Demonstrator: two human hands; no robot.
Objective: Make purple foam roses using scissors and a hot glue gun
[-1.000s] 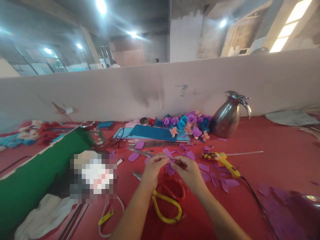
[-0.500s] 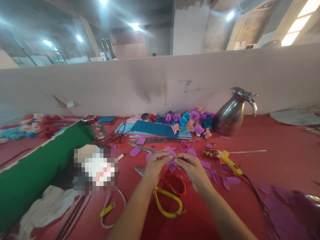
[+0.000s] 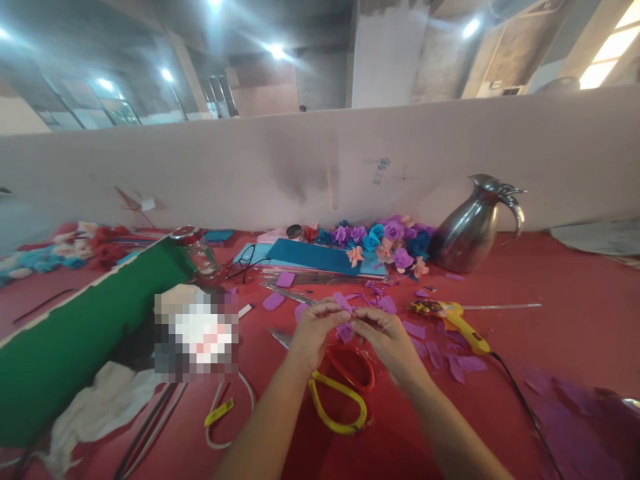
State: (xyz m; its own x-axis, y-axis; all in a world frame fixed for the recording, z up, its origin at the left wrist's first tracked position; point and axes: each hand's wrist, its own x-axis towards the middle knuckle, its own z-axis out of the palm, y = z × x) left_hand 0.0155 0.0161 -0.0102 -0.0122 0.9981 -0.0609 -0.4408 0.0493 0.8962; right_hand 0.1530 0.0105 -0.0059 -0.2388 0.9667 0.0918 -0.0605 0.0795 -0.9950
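Between the fingertips of both hands is a small purple paper petal (image 3: 342,301). My left hand (image 3: 316,331) pinches it from the left, and my right hand (image 3: 381,331) pinches its edge from the right, the thumbs almost meeting. Under my wrists lie scissors with one yellow handle loop (image 3: 339,405) and one red loop (image 3: 357,371); their blade points out to the left of my left hand. Loose purple paper pieces (image 3: 273,301) are scattered around the hands. A yellow glue gun (image 3: 465,327) with a clear glue stick lies to the right.
A steel jug (image 3: 473,227) stands at the back right, beside a heap of paper flowers (image 3: 395,233). Blue sheets (image 3: 315,255) and a glass jar (image 3: 200,257) are at the back. A green board (image 3: 90,333) borders the left; cables (image 3: 150,427) cross the front left.
The view has shifted slightly, moving the surroundings a little to the right. Both hands keep pinching the purple petal, with only slight finger movement.
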